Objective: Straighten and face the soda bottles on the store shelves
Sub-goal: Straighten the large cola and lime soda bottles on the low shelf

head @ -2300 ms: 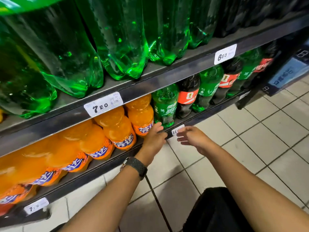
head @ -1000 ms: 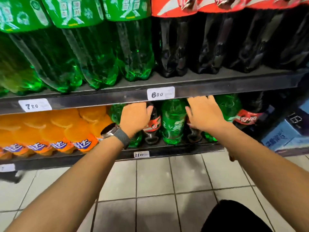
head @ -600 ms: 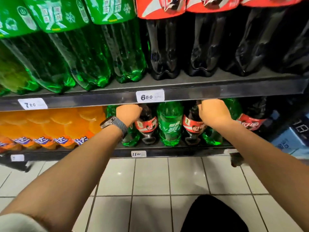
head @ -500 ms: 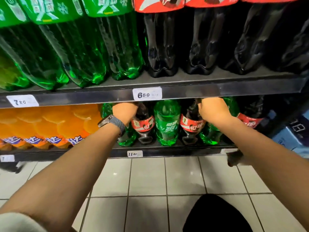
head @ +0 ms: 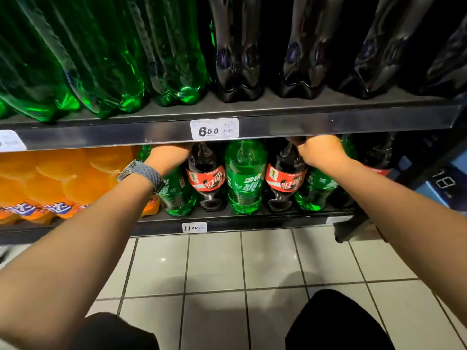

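Head view, left hand (head: 169,156), right hand (head: 321,153), two colas (head: 206,178) between three green bottles (head: 245,180)

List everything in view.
Large green bottles: at least three, green, upper shelf, left.
Large cola bottles: four, black, upper shelf, right.
Orange soda bottles: several, orange, lower shelf, left.
Small green bottles: three, green, lower shelf, middle.
Small cola bottles: three, black with red labels, lower shelf.
Price tags: at least three, white, shelf edges.
Box: one, blue, far right.
Floor tiles: many, pale, below.
Watch: one, grey, left wrist.
Left hand: one, among lower bottle tops.
Right hand: one, same.
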A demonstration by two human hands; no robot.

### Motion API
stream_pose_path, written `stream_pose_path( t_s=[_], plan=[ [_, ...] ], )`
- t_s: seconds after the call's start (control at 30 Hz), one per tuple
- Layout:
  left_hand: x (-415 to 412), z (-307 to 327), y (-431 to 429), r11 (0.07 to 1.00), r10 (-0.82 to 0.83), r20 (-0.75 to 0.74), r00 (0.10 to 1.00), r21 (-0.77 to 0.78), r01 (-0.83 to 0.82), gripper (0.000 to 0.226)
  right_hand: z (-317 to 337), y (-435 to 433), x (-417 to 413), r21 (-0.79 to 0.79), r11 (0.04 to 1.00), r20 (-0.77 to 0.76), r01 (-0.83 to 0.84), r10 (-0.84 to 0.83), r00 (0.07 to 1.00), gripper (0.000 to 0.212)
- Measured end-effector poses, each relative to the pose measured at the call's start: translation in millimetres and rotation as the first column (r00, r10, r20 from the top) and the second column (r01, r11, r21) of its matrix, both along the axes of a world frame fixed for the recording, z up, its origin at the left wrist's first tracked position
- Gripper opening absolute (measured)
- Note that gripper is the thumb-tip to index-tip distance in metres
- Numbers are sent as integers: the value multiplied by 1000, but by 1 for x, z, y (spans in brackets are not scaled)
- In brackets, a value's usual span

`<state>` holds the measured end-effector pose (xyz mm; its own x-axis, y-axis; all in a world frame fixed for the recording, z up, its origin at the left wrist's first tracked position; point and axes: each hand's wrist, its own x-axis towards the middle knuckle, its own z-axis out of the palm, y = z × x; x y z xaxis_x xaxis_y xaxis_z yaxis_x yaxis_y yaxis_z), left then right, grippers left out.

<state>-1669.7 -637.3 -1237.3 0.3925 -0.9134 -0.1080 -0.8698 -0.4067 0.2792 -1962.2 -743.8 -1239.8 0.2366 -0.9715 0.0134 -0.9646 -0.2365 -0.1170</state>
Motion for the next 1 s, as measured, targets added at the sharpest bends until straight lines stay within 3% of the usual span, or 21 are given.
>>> stream_pose_path(
  t_s=[0.17,0.27,0.4,0.57,0.67,0.77,0.9,1.0],
  plan=[
    [-6,-3,-5,996,-9,-188,982,-86,-7,56,-3,0,-5,-51,998,82,-46,50,995,53],
    [-6,-3,-11,999,-36,-44,998,25,37,50,-1,0,-6,-35,997,114,-67,71,991,56],
    [5,-1,-4,992,-20,98,995,129,8,30,-1,-7,-6,39,999,13,-21,21,1000,44],
    [9,-2,-6,996,35,8,999,86,-36,36,-2,-5,-6,5,999,183,-50,48,982,58],
    [5,-5,-7,999,-52,-7,999,-2,52,36,-1,-7,-8,3,995,217,-97,94,972,59],
    [8,-10,-8,982,-150,74,986,-100,157,42,-1,-7,-7,35,995,204,-88,79,976,61],
    [7,-16,-10,966,-209,178,962,-116,231,48,-1,-9,-9,119,987,51,-110,105,993,71],
    [6,-19,-10,970,-197,174,965,-108,217,50,-4,-10,-9,93,991,90,-95,86,992,71]
  ],
)
